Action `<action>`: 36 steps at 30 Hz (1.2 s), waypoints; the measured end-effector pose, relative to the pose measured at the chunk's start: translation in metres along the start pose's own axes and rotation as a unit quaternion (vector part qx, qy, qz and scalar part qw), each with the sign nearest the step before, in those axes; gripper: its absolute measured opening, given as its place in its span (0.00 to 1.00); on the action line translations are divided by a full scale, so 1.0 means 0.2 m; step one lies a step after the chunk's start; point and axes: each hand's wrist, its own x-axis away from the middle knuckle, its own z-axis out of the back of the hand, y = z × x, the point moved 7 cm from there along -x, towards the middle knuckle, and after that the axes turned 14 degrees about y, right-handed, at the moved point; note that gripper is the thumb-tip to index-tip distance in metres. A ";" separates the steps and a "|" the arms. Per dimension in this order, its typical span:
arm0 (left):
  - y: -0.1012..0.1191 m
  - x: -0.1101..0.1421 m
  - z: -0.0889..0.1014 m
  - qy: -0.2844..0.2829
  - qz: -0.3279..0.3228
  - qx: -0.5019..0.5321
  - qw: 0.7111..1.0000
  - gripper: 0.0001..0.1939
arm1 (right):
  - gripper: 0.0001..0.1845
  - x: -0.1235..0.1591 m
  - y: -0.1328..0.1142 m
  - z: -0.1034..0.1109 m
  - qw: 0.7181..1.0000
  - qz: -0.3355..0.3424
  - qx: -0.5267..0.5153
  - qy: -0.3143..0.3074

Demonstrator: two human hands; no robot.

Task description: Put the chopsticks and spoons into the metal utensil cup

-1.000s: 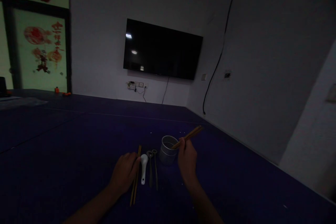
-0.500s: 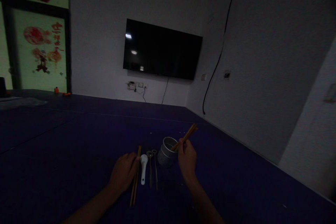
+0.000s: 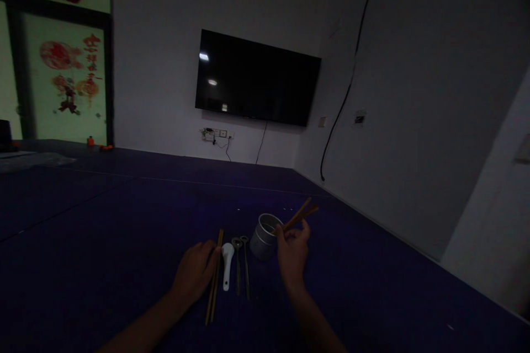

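Observation:
A grey metal cup (image 3: 262,245) stands upright on the purple surface. At its right rim my right hand (image 3: 293,256) pinches several wooden chopsticks (image 3: 298,218), tilted up to the right with their lower ends at the cup's mouth. The chopsticks' upper ends are fanned apart. My left hand (image 3: 196,271) rests on the surface, fingers closed on a pair of wooden chopsticks (image 3: 214,292) lying lengthwise. Between that pair and the cup lie a white spoon (image 3: 227,265) and two metal spoons, one (image 3: 237,265) beside the other (image 3: 246,267). The dim light hides finer detail.
The broad purple surface (image 3: 124,215) reaches back to the walls. A black television (image 3: 256,77) hangs there, with sockets (image 3: 219,133) and wires below. A dark cable (image 3: 345,94) runs down the right wall. Small orange objects (image 3: 90,141) lie by the glass door at far left.
My right hand has shifted slightly, its fingers changing their hold. The chopsticks in it have spread apart and lean further right. My left hand and the laid-out utensils have stayed put.

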 end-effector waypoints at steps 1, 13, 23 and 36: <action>0.00 0.00 0.00 0.001 -0.001 0.001 1.000 0.21 | 0.38 0.00 0.00 0.00 1.000 -0.001 -0.004 -0.002; -0.02 0.00 -0.02 -0.002 0.001 -0.001 1.000 0.22 | 0.30 0.01 0.06 -0.04 1.000 0.006 -0.002 -0.030; -0.02 0.00 -0.02 -0.008 0.003 -0.008 1.000 0.22 | 0.34 0.02 0.12 -0.09 0.989 -0.066 -0.113 -0.071; -0.02 0.00 -0.02 -0.004 -0.004 -0.032 0.999 0.23 | 0.39 -0.07 0.17 -0.12 0.967 -0.144 -0.169 -0.124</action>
